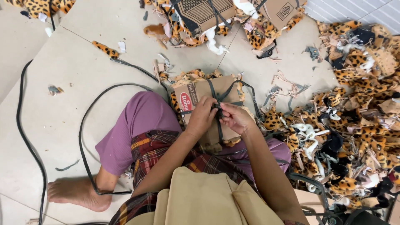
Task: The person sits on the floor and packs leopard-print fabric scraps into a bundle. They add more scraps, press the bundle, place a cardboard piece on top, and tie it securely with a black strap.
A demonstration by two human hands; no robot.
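Bundle [208,108] at frame centre, on lap: brown cardboard over leopard-print scraps, crossed by dark strap [227,89]. Strap knot pinched by left hand [203,116] and right hand [235,118], both closed, touching

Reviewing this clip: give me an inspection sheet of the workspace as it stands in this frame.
Surface: pale tiled floor, the person seated on it.
Job's things: cardboard-wrapped bundle of leopard-print fabric, crossed by a dark strap.
Clutter: heap of leopard-print scraps at right; small bits scattered on the tiles.
Grippers: left hand and right hand both pinch the strap where it crosses on the bundle.
Cables: long dark strap loops over the floor; another dark line runs at far left.
Surroundings: two more strapped bundles at the top edge.
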